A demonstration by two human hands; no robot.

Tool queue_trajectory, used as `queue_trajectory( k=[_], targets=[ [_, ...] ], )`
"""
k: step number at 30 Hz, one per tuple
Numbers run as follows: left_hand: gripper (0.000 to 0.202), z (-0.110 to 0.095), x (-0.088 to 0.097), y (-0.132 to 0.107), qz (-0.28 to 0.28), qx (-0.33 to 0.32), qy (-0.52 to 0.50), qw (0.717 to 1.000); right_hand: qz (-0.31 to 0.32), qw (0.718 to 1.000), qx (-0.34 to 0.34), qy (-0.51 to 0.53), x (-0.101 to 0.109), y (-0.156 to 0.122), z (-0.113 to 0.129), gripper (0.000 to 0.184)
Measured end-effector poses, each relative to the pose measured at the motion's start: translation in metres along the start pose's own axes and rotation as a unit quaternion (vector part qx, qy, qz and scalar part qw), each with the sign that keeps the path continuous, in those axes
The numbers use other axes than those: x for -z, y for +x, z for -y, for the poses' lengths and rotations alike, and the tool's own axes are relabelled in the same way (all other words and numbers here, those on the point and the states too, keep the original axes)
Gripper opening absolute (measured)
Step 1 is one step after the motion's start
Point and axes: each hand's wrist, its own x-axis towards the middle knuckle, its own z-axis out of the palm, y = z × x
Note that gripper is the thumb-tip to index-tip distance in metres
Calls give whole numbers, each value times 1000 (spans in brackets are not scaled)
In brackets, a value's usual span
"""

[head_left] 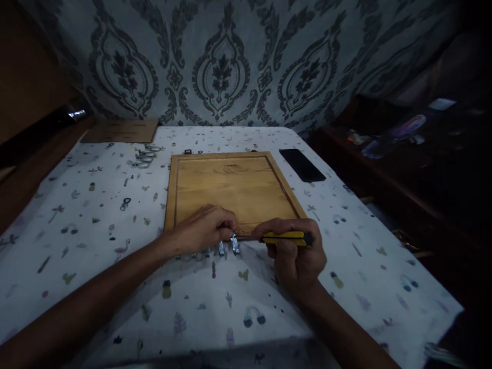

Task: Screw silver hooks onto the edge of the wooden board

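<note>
Gripping the tool [286,238] in the right hand [302,248], bunching the left hand [211,225] right by the clip [236,246] (pinching or just touching, can't tell) at the board's [230,189] near edge, and risking a jab from any skid off the clip!

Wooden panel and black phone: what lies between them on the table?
Only a strip of the printed white cloth shows between the wooden panel and the black phone, as seen in the head view.
</note>
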Motion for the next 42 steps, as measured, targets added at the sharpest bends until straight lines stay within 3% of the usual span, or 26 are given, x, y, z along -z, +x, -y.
queue_trajectory(
  k=[10, 19, 42],
  targets=[
    [13, 2, -1, 0, -18, 5, -7, 1000, -5, 1000, -3, 16, 0, 0, -1, 5],
    [12, 7, 2, 1, -20, 1, -33, 999, -51, 998, -35, 25, -5, -1, 5, 11],
    [15, 0, -4, -5, -7, -12, 79, 997, -49, 999, -10, 14, -3, -1, 0, 10]
  ],
)
